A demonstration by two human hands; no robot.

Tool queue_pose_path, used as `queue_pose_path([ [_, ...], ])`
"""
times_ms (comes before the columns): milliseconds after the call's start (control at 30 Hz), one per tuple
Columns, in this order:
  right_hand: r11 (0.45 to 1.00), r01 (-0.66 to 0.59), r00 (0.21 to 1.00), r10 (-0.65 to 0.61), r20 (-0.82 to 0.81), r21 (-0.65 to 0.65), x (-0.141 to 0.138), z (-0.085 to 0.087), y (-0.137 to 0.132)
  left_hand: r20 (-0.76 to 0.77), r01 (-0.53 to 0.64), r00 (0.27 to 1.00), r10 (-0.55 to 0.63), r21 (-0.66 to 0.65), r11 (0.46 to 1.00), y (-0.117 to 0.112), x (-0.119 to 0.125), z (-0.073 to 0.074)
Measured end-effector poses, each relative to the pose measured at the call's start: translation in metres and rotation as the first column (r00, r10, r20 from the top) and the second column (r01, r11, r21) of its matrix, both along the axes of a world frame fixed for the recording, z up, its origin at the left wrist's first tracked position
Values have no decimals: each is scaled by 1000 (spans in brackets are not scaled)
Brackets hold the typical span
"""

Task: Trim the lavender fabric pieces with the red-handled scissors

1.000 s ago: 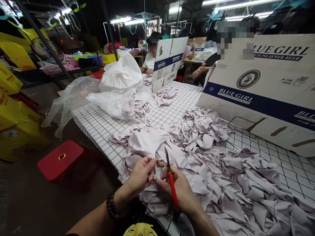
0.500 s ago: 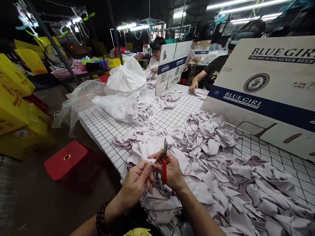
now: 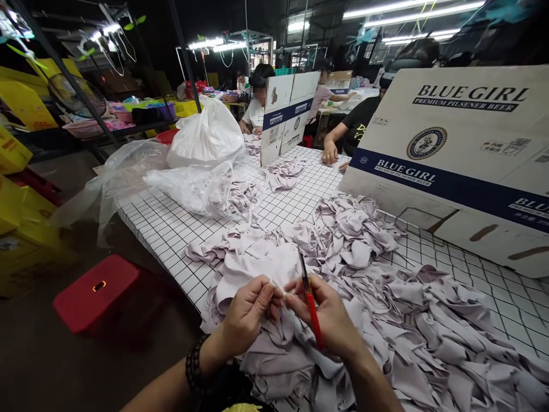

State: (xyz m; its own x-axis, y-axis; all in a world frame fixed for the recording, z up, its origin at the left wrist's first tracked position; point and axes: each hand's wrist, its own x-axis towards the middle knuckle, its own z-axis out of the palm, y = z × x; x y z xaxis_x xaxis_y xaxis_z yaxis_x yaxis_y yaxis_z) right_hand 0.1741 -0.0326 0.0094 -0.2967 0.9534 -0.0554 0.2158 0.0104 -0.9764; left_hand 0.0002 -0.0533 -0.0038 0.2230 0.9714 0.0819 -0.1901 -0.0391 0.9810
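My left hand (image 3: 251, 312) is closed, thumb against fingertips, pinching a bit of pale lilac fabric at its edge. Beside it my right hand (image 3: 323, 312) holds small red-handled scissors (image 3: 312, 315), their dark blades pointing up and away from me. The thumb and index finger of that hand also come together close to the left fingertips, at the same bit of cloth. Under both hands spreads a heap of pale lilac fabric pieces (image 3: 398, 326). Exactly where the pinched piece joins the heap is hidden by my fingers.
The table (image 3: 158, 214) has a white grid-patterned top. Cardboard sheets (image 3: 463, 137) stand upright at the right, with a smaller one (image 3: 285, 117) further back. Plastic bags (image 3: 210, 137) sit at the far left edge. A red stool (image 3: 96, 292) is on the floor; co-workers sit across.
The view has turned slightly right. My right hand has rotated, so the scissors now lean left at the top, and its fingertips have shifted right of my left fingertips.
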Motion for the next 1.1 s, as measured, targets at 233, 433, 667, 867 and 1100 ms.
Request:
queue_pose_path([
  [233,973,-65,805,-79,588,219,32,19,-23,-223,94,972,-68,108,990,4,3,0],
  [433,960,-72,765,-122,632,272,28,16,-26,-323,166,941,-101,181,969,4,2,2],
  [667,942,-100,766,-131,629,319,30,15,-25,-356,202,923,-144,129,971,5,-2,9],
  [867,962,-115,753,-79,653,249,29,17,-24,-325,217,930,-170,115,969,4,-3,9],
  [1100,963,-138,756,-48,653,231,27,16,-23,-326,233,927,-186,111,966,3,-4,11],
])
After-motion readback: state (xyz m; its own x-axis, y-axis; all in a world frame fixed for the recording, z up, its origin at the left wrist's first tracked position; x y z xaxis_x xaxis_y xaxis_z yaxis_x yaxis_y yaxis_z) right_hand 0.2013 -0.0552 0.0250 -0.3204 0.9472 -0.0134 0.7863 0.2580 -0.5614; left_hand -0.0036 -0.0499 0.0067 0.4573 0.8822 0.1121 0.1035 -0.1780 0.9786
